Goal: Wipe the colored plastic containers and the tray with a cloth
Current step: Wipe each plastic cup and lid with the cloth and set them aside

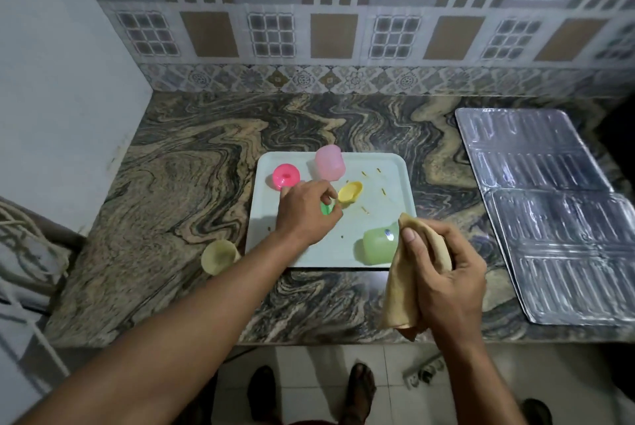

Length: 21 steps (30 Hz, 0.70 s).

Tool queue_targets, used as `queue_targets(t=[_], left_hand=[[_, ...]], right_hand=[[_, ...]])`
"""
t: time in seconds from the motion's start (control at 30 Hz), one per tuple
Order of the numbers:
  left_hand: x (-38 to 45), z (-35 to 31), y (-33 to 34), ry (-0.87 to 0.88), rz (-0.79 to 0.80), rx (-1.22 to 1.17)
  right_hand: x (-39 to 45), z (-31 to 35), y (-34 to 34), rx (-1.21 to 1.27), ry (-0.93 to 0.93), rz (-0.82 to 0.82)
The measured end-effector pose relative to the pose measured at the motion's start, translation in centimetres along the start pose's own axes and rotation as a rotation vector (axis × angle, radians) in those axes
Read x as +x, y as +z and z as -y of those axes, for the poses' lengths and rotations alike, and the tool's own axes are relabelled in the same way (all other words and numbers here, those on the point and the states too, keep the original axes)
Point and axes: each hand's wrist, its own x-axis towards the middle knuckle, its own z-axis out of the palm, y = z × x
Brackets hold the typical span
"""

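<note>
A white tray [388,170] lies on the marbled counter. On it are a bright pink lid [286,176], a pale pink cup [330,162], a small yellow lid [350,191] and a pale green cup [379,246] lying on its side. My left hand [305,211] reaches over the tray, its fingers closed on a small green lid [326,209] that is mostly hidden under them. My right hand [443,273] grips a folded tan cloth [402,294] at the tray's near right corner, beside the green cup. A pale yellow cup [220,256] lies on the counter left of the tray.
Small crumbs dot the tray. A ribbed metal drainboard [549,211] covers the counter's right side. A white wall closes the left, a tiled wall the back. Below the counter's front edge I see my feet [360,387] and a power strip [424,371] on the floor.
</note>
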Motion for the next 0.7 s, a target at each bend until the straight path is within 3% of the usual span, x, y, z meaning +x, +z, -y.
queue_targets(t=[0.27,0.47,0.6,0.7], left_hand=[[5.8,-2.1,5.5,-0.113,0.159,0.180],[6.0,-2.5,5.7,-0.148,0.142,0.184],[5.6,-2.5,4.1,-0.275,0.080,-0.165],[3.7,-3.7,1.4,-0.385,0.052,-0.653]], right_hand=[[-1.3,-0.3,-4.0,-0.041,0.017,-0.079],[-1.7,-0.7,-5.6,-0.062,0.052,-0.095],[-1.4,-0.3,-5.3,-0.047,0.024,-0.086],[-0.8,0.2,-4.3,0.000,0.024,-0.083]])
